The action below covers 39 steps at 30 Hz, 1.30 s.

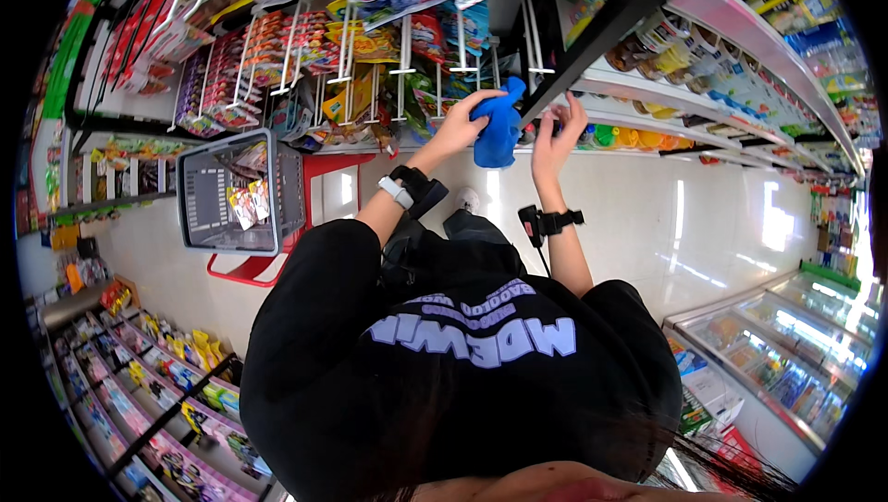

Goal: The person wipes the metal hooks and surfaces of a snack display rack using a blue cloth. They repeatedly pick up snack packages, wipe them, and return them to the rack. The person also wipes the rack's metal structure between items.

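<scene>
A crumpled blue cloth (497, 124) is held in my left hand (465, 119), pinched between the thumb and fingers. It hangs in front of the lower ends of several white wire display hooks (402, 72) carrying bagged snacks. To the right, my right hand (560, 129) is raised with its fingers apart and nothing in it. Its fingertips are close to a black shelf post (596, 30) and the front edge of a white shelf; whether they touch cannot be told. Both wrists wear black straps with small devices, and the left also has a white band.
A grey shopping basket (225, 231) with a few packets (248, 202) stands on a red cart frame (326, 166) at my left. Bottles (666, 51) line the shelves on the right. A glass-topped freezer (777, 335) is behind right, and stocked shelves (152, 391) are behind left.
</scene>
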Each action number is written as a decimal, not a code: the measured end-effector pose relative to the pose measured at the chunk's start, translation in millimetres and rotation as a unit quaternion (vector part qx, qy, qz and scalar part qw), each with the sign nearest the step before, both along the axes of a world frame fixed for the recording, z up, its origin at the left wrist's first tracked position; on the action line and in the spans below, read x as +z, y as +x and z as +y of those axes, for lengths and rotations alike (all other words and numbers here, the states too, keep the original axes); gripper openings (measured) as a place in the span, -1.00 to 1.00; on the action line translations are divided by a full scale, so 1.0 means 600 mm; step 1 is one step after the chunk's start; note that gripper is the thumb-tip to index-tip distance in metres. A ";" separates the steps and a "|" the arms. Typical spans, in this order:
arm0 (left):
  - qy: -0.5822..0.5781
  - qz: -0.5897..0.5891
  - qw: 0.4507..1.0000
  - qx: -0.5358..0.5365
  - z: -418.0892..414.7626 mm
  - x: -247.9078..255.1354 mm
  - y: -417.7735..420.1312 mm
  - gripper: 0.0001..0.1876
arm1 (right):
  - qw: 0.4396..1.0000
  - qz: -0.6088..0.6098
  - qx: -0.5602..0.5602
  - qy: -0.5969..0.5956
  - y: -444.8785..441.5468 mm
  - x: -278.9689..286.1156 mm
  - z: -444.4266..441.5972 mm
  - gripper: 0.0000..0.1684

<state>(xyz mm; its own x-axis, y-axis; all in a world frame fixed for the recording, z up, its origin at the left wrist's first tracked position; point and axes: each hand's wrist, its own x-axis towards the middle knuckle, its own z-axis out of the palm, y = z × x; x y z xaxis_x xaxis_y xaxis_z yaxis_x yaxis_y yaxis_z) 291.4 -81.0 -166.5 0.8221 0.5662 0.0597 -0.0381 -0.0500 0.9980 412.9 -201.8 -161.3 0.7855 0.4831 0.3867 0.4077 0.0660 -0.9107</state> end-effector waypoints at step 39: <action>0.363 0.473 0.686 0.416 0.353 -0.080 -0.829 -0.60 | 0.766 0.052 0.530 -0.360 -0.560 0.029 0.323 -0.73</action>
<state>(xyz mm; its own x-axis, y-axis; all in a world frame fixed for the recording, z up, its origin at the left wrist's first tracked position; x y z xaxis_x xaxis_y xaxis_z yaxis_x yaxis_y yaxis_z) -205.9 130.8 -214.6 0.0981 0.9666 0.2368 0.9534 -0.1595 0.2560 77.0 -7.8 -143.9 -0.1882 0.9290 -0.3186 0.3953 -0.2253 -0.8905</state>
